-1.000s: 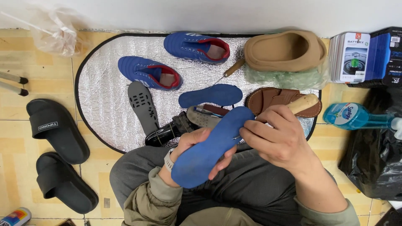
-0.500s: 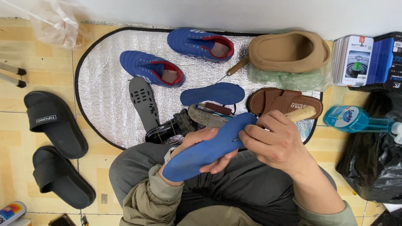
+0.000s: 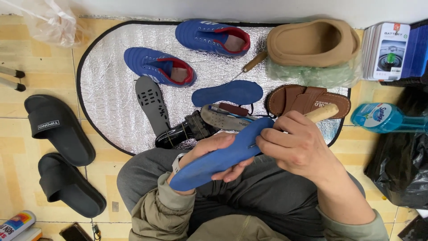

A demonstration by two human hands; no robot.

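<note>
My left hand (image 3: 214, 154) cradles a blue insole (image 3: 223, 154) from below, over my lap. My right hand (image 3: 296, 145) grips a wooden-handled tool (image 3: 324, 112), whose metal tip touches the insole's upper edge. Just beyond my hands lie a second blue insole (image 3: 228, 92), a grey insole (image 3: 151, 105) with holes, and a black shoe sole part (image 3: 187, 130). Two blue shoes with red lining (image 3: 160, 67) (image 3: 213, 37) rest farther back on a silver mat (image 3: 107, 93).
A brown sandal (image 3: 307, 99) and a tan clog (image 3: 314, 42) on a green bag sit at the right of the mat. Two black slides (image 3: 58, 129) (image 3: 69, 185) lie on the tiled floor at left. A blue bottle (image 3: 383, 118), boxes (image 3: 388, 51) and a black bag (image 3: 401, 165) stand at right.
The blue insole has tilted flatter and shifted slightly in my hands; the right hand with the tool has stayed at its upper edge. The camera view has drifted a little.
</note>
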